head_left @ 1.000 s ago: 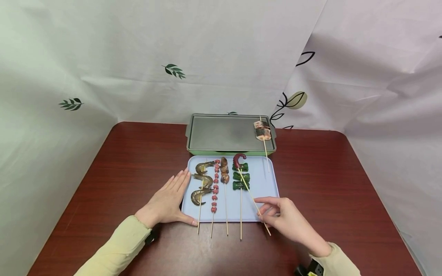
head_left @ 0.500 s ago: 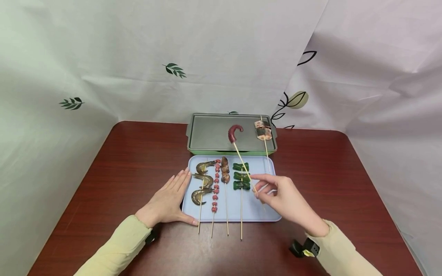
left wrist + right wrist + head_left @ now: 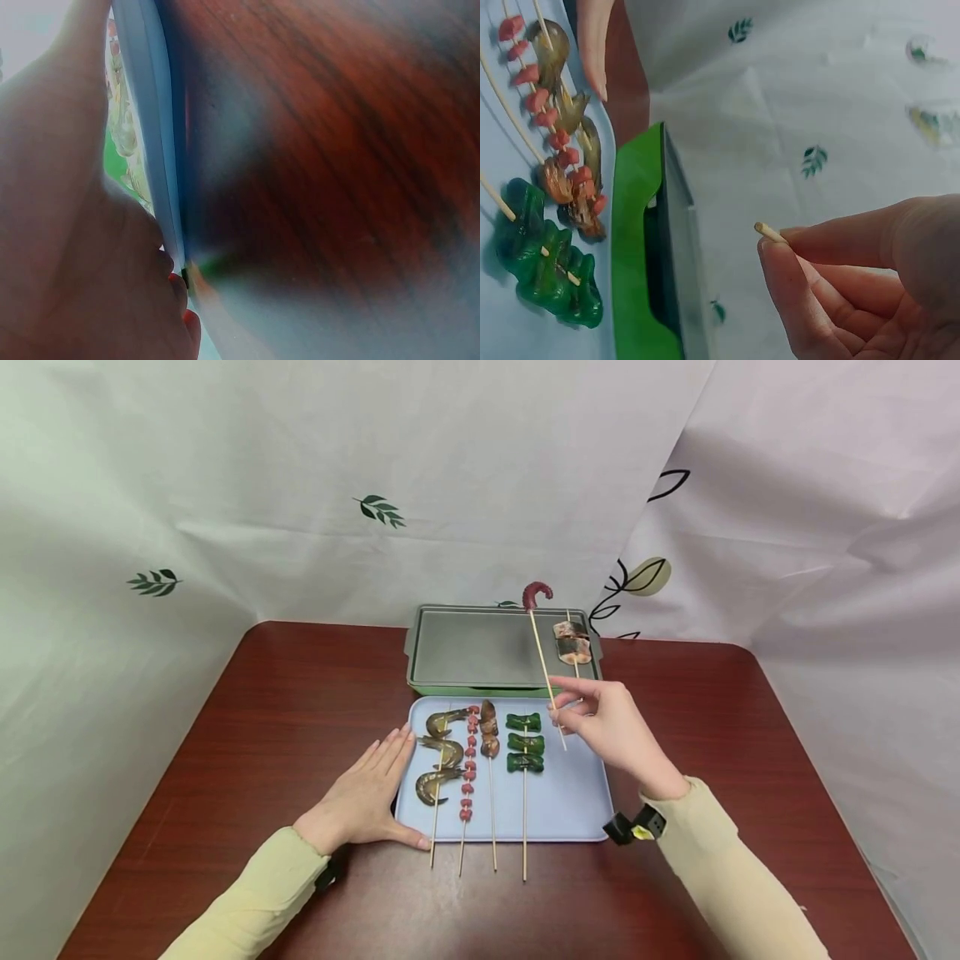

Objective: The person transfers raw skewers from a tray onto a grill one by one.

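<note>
Between thumb and fingers my right hand pinches the stick of a skewer with a curled dark-red tentacle at its tip. The tentacle is in front of the far edge of the grey griddle; whether it touches is hard to tell, but the stick's lower end hangs above the tray. My left hand rests with straight fingers along the left rim of the light-blue tray. On that tray lie a shrimp skewer, a skewer of small red pieces, a brown-piece skewer and a green pepper skewer.
A fish-chunk skewer lies at the griddle's right end. The griddle has a green base and stands right behind the tray. Both are on a dark red-brown wooden table, with a white leaf-print cloth hanging behind.
My right hand has lifted the tentacle skewer off the tray, over the pepper skewer, and carried it forward toward the griddle. The left hand has stayed at the tray's left rim.
</note>
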A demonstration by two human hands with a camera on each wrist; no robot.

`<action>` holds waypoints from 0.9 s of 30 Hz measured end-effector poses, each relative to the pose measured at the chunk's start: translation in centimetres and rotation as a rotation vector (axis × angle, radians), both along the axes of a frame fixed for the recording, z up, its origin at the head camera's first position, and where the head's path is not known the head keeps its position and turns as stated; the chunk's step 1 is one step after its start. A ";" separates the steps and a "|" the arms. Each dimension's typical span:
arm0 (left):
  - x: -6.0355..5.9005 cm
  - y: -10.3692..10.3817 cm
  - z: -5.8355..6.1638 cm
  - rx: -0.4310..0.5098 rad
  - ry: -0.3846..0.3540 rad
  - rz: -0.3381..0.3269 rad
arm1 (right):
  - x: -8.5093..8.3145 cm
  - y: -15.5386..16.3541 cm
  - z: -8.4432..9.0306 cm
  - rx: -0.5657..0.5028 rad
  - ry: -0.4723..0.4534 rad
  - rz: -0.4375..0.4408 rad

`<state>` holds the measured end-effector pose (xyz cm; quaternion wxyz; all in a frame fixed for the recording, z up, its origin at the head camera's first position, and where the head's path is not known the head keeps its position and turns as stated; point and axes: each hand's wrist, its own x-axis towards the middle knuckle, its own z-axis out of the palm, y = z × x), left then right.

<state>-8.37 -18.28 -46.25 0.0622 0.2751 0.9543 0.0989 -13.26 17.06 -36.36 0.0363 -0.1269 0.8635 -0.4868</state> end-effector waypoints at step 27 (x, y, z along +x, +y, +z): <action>0.0 -0.1 0.0 0.012 0.012 -0.004 | -5.3 -0.5 -2.8 -0.037 -0.295 -0.135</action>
